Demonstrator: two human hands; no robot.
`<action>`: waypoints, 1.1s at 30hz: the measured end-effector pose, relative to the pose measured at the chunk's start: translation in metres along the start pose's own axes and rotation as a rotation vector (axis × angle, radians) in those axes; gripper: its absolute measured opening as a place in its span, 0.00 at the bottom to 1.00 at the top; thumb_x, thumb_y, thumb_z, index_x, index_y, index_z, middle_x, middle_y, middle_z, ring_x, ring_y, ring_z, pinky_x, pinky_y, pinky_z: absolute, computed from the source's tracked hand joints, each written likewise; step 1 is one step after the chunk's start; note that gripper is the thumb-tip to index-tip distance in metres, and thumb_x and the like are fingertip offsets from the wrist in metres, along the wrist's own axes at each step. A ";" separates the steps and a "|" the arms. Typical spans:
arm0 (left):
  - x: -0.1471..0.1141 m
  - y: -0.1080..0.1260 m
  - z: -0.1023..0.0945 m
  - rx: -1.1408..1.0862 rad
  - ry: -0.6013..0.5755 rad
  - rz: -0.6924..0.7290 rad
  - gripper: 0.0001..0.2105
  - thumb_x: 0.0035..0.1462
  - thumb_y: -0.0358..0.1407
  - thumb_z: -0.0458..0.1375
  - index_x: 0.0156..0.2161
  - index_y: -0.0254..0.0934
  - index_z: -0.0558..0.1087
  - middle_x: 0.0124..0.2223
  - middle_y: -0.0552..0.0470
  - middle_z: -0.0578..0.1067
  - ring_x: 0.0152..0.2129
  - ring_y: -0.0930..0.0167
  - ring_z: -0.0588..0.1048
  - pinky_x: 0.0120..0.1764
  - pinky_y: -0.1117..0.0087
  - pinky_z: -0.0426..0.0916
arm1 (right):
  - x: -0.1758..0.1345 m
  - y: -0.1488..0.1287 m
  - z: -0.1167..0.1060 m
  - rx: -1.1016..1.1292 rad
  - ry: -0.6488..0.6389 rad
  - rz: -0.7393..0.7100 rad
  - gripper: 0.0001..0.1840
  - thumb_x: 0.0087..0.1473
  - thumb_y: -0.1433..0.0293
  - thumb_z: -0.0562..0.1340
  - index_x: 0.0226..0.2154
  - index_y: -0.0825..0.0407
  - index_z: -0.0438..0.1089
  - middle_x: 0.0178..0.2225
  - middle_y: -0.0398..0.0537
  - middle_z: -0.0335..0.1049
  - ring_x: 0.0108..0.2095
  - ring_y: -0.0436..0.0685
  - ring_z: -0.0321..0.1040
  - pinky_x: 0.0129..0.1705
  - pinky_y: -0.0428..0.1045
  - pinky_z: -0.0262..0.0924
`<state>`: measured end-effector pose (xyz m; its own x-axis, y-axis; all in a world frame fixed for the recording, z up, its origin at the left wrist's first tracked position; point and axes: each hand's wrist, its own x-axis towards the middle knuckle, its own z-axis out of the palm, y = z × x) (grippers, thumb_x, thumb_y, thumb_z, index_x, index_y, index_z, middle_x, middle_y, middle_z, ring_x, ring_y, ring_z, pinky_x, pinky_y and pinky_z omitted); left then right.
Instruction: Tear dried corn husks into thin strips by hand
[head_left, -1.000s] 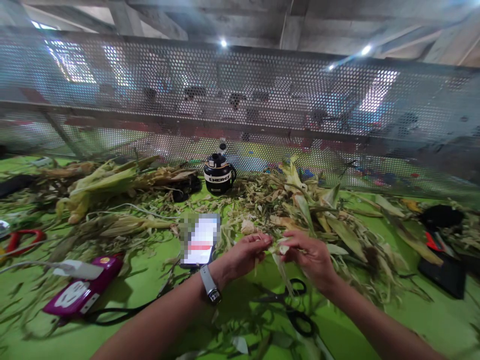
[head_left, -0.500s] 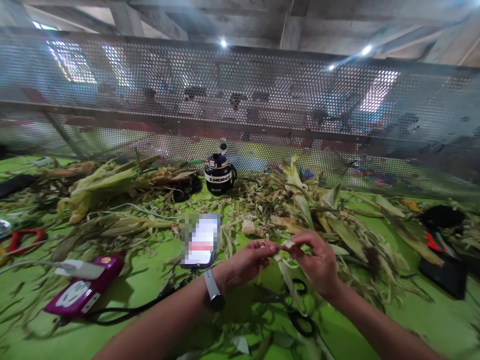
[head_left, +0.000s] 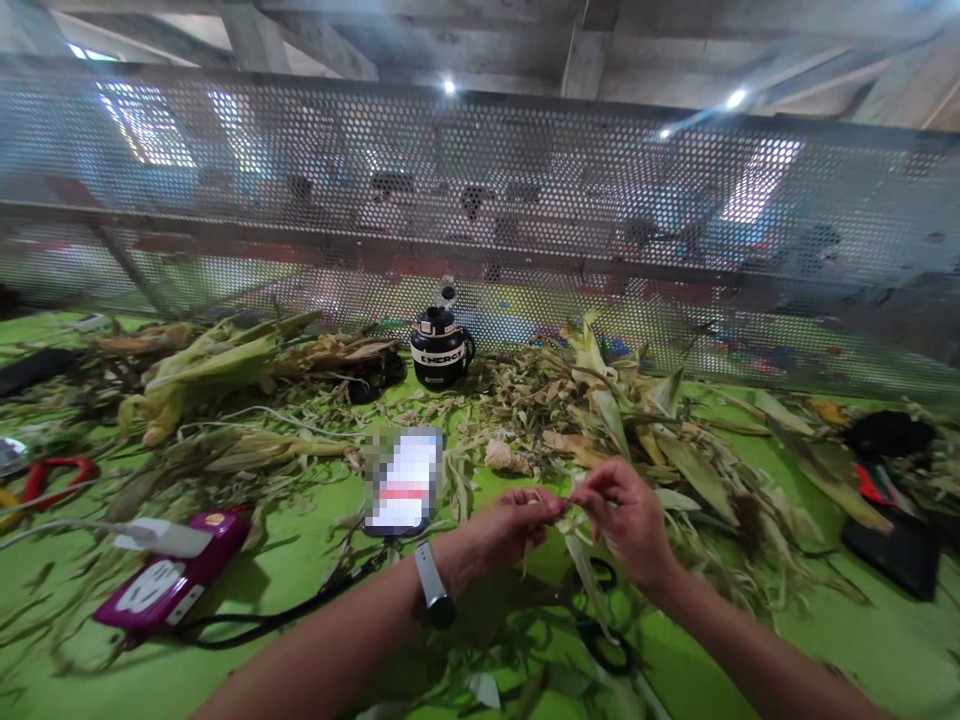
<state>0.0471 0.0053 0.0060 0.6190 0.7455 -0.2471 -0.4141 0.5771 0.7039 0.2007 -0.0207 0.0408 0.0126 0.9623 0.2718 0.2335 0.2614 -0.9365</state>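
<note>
My left hand [head_left: 517, 525] pinches a pale corn husk strip [head_left: 579, 550] between thumb and fingers. Close beside it, my right hand [head_left: 622, 520] is closed on the same piece, fingertips nearly touching those of the left. A longer end of the strip hangs down from between the hands. Beneath it lie black-handled scissors [head_left: 607, 648], partly covered by the strip. A watch with a light band [head_left: 429, 572] is on my left wrist. Just beyond my hands rests a crumpled pale husk piece [head_left: 506, 458].
Heaps of dried corn husks [head_left: 675, 450] spread over the green table [head_left: 300, 670]. A lit phone [head_left: 407, 480], a purple power strip [head_left: 176, 580] with cables and a black bottle [head_left: 439, 350] stand around. A dark flat case [head_left: 892, 550] lies right; a perforated metal screen [head_left: 480, 230] rises behind.
My right hand's fingertips have drawn together and shifted slightly left, so the pale piece at the pinch shows less. The left hand has moved slightly right.
</note>
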 end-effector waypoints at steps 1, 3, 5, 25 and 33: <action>-0.001 0.000 0.001 -0.004 0.003 -0.004 0.13 0.32 0.36 0.72 0.24 0.32 0.75 0.24 0.55 0.70 0.18 0.81 0.62 0.23 0.77 0.52 | 0.000 -0.001 0.000 -0.018 -0.001 -0.019 0.19 0.45 0.53 0.64 0.23 0.50 0.62 0.19 0.40 0.63 0.15 0.47 0.56 0.14 0.43 0.53; -0.001 0.000 0.003 -0.012 0.009 0.001 0.13 0.31 0.36 0.72 0.24 0.32 0.75 0.23 0.56 0.69 0.18 0.81 0.61 0.22 0.77 0.52 | 0.001 -0.004 0.000 -0.085 -0.045 -0.026 0.17 0.48 0.55 0.63 0.23 0.51 0.66 0.19 0.41 0.64 0.15 0.47 0.57 0.15 0.43 0.53; 0.000 0.001 0.001 -0.022 0.016 0.025 0.13 0.31 0.35 0.72 0.24 0.32 0.75 0.22 0.57 0.68 0.17 0.81 0.60 0.22 0.77 0.52 | 0.004 -0.008 -0.002 -0.148 -0.116 0.006 0.16 0.49 0.56 0.62 0.25 0.52 0.69 0.18 0.41 0.63 0.16 0.48 0.57 0.17 0.43 0.53; 0.002 0.004 -0.004 -0.056 0.112 0.050 0.13 0.32 0.33 0.72 0.24 0.33 0.74 0.23 0.56 0.69 0.18 0.81 0.61 0.22 0.77 0.53 | 0.019 -0.010 -0.016 -0.272 -0.177 0.095 0.19 0.44 0.57 0.66 0.27 0.51 0.58 0.21 0.38 0.64 0.23 0.51 0.65 0.24 0.44 0.56; 0.001 0.004 -0.003 -0.058 0.121 0.052 0.12 0.32 0.33 0.71 0.25 0.32 0.74 0.23 0.56 0.70 0.19 0.80 0.62 0.23 0.77 0.53 | 0.022 -0.013 -0.017 -0.258 -0.255 0.087 0.14 0.50 0.58 0.62 0.29 0.54 0.66 0.26 0.44 0.69 0.28 0.53 0.67 0.31 0.47 0.61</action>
<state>0.0442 0.0098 0.0070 0.5123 0.8075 -0.2923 -0.4835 0.5525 0.6790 0.2148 -0.0046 0.0628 -0.1921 0.9763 0.0997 0.4796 0.1820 -0.8584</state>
